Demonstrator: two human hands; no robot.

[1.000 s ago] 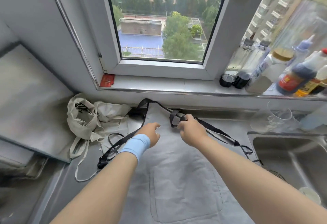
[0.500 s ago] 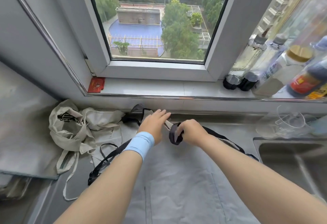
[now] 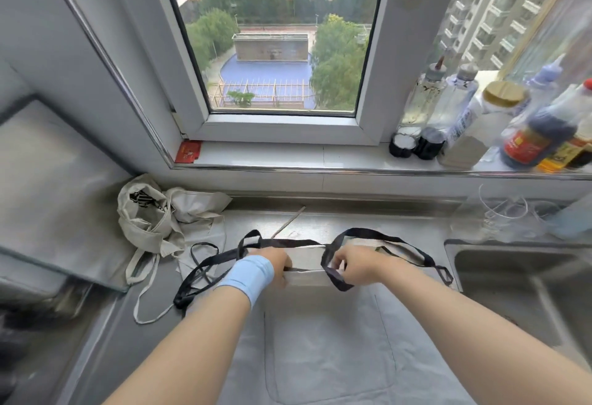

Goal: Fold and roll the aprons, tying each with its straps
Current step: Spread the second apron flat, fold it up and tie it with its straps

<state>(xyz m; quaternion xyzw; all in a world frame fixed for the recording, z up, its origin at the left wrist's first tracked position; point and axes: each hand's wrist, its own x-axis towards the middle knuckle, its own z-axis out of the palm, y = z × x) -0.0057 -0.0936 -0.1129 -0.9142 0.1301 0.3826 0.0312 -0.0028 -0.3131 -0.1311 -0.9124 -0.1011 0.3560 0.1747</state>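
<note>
1. The right hand (image 3: 354, 265) has its fingers curled narrow, pinching the far edge of the grey apron (image 3: 326, 334) together with a loop of its black strap (image 3: 336, 278), which wraps under the knuckles.

2. The left hand (image 3: 277, 265), above a pale blue wristband (image 3: 246, 273), closes on the same edge at 9 o'clock from the right hand; its fingertips are hidden under the fold, so the exact grip cannot be told.

3. Half a second ago both hands were at the top of the flat apron near the back ledge. Now that top edge is drawn toward the person and doubled over into a narrow band between the hands. I judge this to be the first turn of the fold or roll, with tying not yet begun.

4. The apron lies on the stainless steel counter (image 3: 378, 222), its body running to 6 o'clock with a stitched patch pocket showing. The cloth looks thin, matte and limp, and creases easily.

5. The strap is flat woven webbing, trailing in slack loops out to 9 o'clock and 3 o'clock.

6. At 10 o'clock from the hands a crumpled cream apron (image 3: 153, 215) with pale ties sits heaped, apparently not yet done.

7. At 3 o'clock is the sink (image 3: 525, 279); at 1 o'clock bottles (image 3: 480, 122) line the windowsill.
</note>
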